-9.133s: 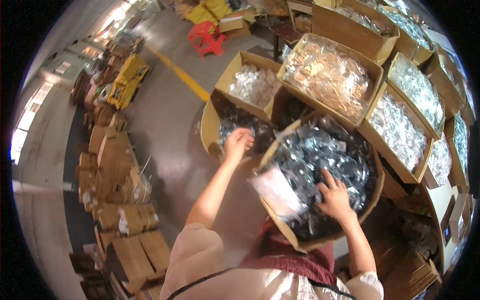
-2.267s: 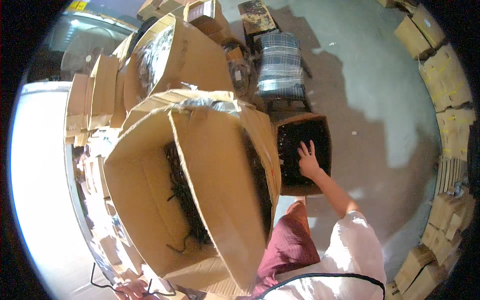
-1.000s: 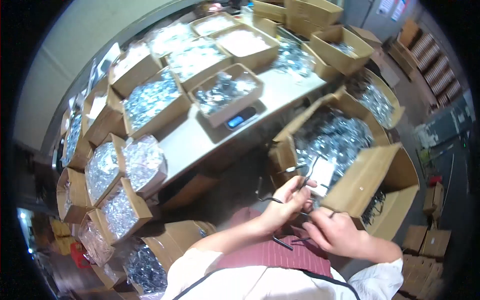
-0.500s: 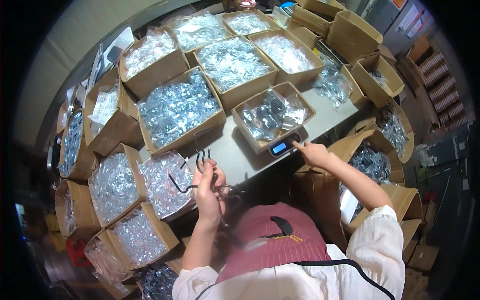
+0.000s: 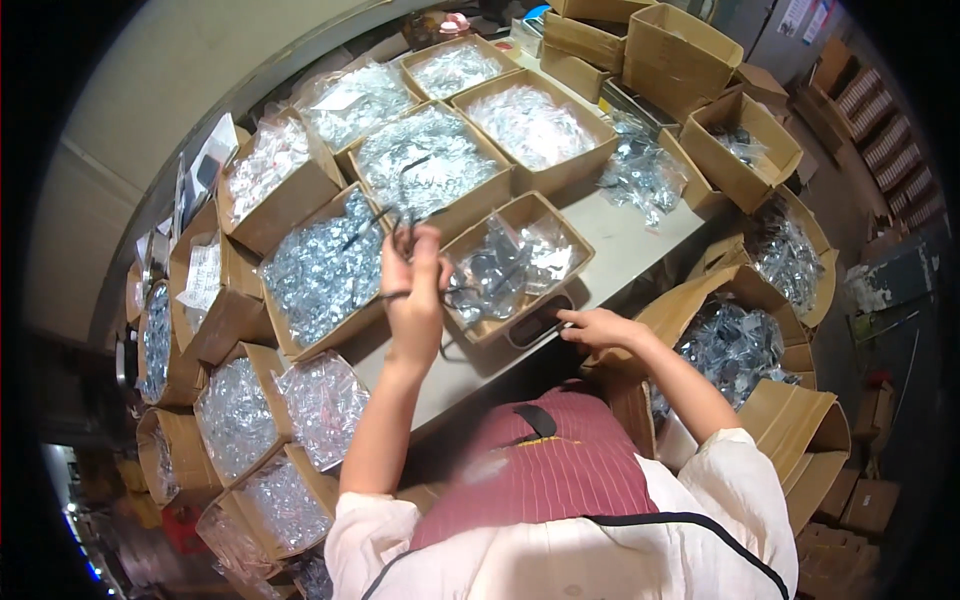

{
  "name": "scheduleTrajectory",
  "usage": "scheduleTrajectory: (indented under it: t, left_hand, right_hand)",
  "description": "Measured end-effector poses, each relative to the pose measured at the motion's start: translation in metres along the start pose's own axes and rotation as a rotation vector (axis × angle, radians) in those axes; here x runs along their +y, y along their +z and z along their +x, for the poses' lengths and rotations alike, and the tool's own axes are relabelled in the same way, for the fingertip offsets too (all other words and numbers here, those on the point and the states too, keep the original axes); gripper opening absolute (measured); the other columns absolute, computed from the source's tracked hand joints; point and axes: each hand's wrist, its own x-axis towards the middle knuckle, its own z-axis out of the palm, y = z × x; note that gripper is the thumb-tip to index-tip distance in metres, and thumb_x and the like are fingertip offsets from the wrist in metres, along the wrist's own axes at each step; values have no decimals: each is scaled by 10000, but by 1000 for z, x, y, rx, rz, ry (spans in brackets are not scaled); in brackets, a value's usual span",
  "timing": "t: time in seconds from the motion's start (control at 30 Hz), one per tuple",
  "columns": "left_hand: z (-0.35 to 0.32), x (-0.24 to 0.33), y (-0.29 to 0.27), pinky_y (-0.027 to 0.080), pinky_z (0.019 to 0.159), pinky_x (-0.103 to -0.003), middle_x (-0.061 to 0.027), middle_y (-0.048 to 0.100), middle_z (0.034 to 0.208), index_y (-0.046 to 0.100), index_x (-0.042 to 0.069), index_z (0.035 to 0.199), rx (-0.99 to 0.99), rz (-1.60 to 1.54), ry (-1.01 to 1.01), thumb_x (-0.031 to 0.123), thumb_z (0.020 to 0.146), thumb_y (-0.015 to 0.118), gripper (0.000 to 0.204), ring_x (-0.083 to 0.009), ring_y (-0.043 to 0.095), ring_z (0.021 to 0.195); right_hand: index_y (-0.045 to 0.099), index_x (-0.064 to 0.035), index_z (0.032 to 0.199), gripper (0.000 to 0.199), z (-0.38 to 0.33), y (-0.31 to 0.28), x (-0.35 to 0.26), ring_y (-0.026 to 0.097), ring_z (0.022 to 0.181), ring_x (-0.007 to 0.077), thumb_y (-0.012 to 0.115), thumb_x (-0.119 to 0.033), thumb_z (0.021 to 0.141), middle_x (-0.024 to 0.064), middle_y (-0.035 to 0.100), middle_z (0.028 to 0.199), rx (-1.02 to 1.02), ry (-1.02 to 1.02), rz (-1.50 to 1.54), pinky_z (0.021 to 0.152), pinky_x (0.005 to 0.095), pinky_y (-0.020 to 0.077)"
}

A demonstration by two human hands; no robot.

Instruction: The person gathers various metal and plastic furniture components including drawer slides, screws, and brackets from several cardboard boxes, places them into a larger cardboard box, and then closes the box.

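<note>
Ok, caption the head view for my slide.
Left hand holding dark bent rods, right hand beside a scale beneath a cardboard box.

Scale display (image 5: 541, 322) now dark instead of lit blue, left hand (image 5: 414, 272) farther forward

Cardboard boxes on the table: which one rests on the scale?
The small box just right of the left hand: the scale juts from under it, and no other.

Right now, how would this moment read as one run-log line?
Left hand: gripping bent black rods | Right hand: at scale edge | Cardboard box: on scale, holding bagged parts
</note>
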Motion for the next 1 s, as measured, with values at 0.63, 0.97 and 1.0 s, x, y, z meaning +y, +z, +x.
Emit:
scheduleTrajectory:
  t: [0.63,0.97,1.0]
  left_hand:
    - [38,-48,-54,550,844,-320,-144,748,1029,668,15,1177,-114,854,-244,241,961,687,313,-205,720,938]
    - [-69,-129,-56,526,587,-277,-34,574,802,602,-24,1003,-97,365,-869,324,873,702,385,-130,577,652]
    - [-70,-128,-50,524,582,-275,-42,589,804,603,-29,1011,-62,347,-821,234,849,684,320,-129,578,645]
  right_hand:
    - [569,-24,1370,522,-2,-119,35,651,929,146,589,-419,1029,75,639,1247,131,-259,725,783,320,594]
    - [360,-76,1540,920,55,-109,0,636,1010,213,594,-697,904,137,524,1423,-43,-190,432,807,359,575]
    - [362,-72,1534,856,50,-99,3,671,1012,237,605,-625,927,151,535,1425,8,-225,517,815,369,581]
